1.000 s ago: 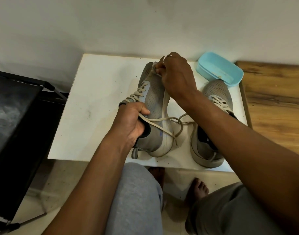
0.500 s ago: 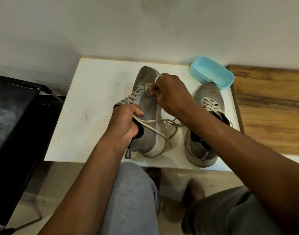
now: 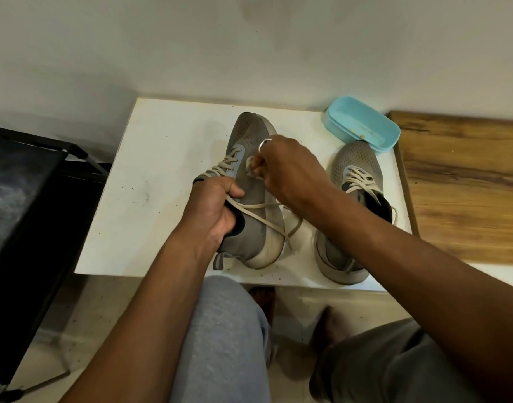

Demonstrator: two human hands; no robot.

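**While my left hand steadies the shoe, my right works at its side**

Where my knees in grey trousers (image 3: pixel 226 344) end, the white table (image 3: pixel 150 184) begins, and the grey sneaker (image 3: pixel 256 190) stands on it near the front edge, heel toward me, tipped so its pale sole faces right. My left hand (image 3: pixel 213 207) grips the dark collar, fingers curled into the opening and thumb pressing down on a loose beige lace (image 3: pixel 261 206) that trails across the side. The upper is worn grey mesh with a light blue panel by the eyelets. A small blue mark near the heel is too small to read.

Further out, my right hand (image 3: pixel 287 170), with a ring (image 3: pixel 264 142) on one finger, pinches a small pale wad (image 3: pixel 249 165) against the mesh just beside the laces. Right of it stands the second sneaker (image 3: pixel 357 170), upright and apart. Behind that, a light blue box (image 3: pixel 363 126) sits at the table's far corner, against the wall.
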